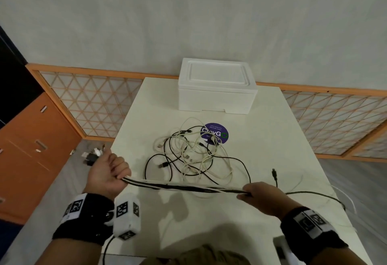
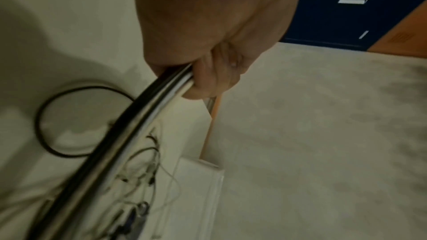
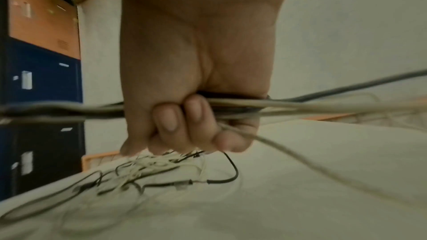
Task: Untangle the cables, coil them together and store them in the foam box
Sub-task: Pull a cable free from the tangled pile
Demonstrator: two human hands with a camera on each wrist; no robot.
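A bundle of black and white cables (image 1: 184, 187) stretches level above the table between my two hands. My left hand (image 1: 111, 172) grips one end in a fist, with several plugs (image 1: 93, 154) sticking out past it on the left. My right hand (image 1: 257, 193) is curled round the bundle's other end (image 3: 231, 107), and loose cable tails (image 1: 310, 193) trail off to the right. A tangle of black and white cables (image 1: 192, 153) lies on the table beyond the bundle. The white foam box (image 1: 216, 88), lid on, stands at the table's far edge.
The cream table (image 1: 261, 149) carries a round purple sticker (image 1: 214, 132) beside the tangle. Orange and dark blue cabinets (image 1: 27, 139) stand to the left. A latticed panel (image 1: 94, 101) runs along the wall behind. Grey floor lies on both sides.
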